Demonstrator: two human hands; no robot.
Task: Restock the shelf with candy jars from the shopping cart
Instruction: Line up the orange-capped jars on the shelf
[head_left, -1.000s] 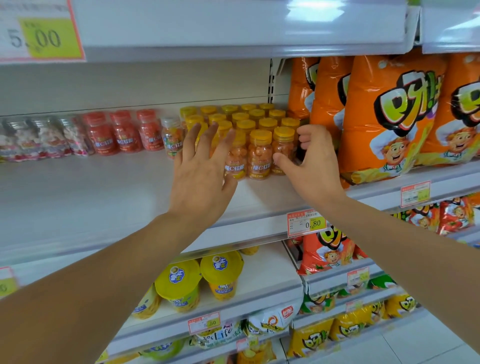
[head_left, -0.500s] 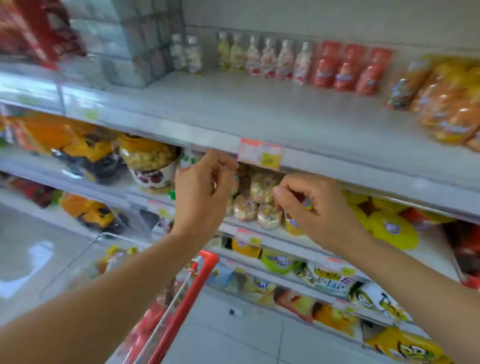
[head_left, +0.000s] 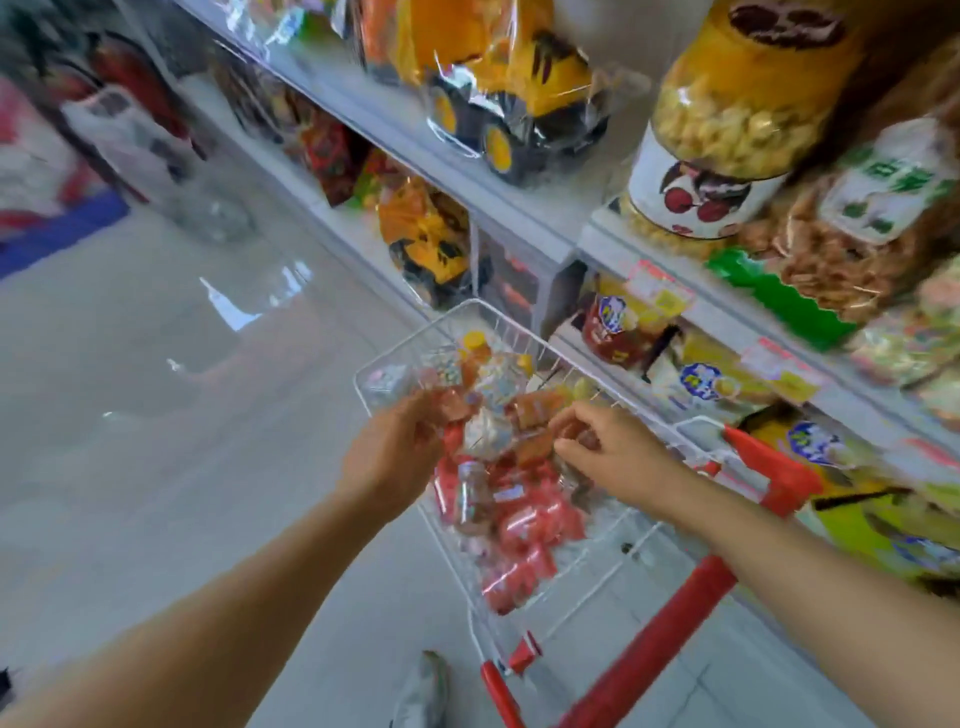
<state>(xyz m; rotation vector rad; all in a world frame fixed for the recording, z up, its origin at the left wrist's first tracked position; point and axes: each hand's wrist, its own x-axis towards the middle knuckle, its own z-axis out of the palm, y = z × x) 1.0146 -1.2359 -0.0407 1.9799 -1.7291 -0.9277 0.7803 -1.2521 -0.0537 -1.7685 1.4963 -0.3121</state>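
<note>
Item: candy jars (head_left: 514, 519), lying heaped in the shopping cart (head_left: 405, 338), labels blurring beyond reading. I am seeing the left hand (head_left: 389, 462) and right hand (head_left: 618, 452) hovering over the heap, fingers (head_left: 576, 415) curling. Whether they are clamping on any jar, I cannot tell. The shelf (head_left: 519, 208) is standing just beside, cut off at right.

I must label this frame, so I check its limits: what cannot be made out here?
Head view: whether the left hand or the right hand grips a jar; motion blur and curled fingers hide it.
Head view: the number and labels of the candy jars in the cart; blurred and piled up.
Head view: the price tags on the shelf; blurred.
</note>
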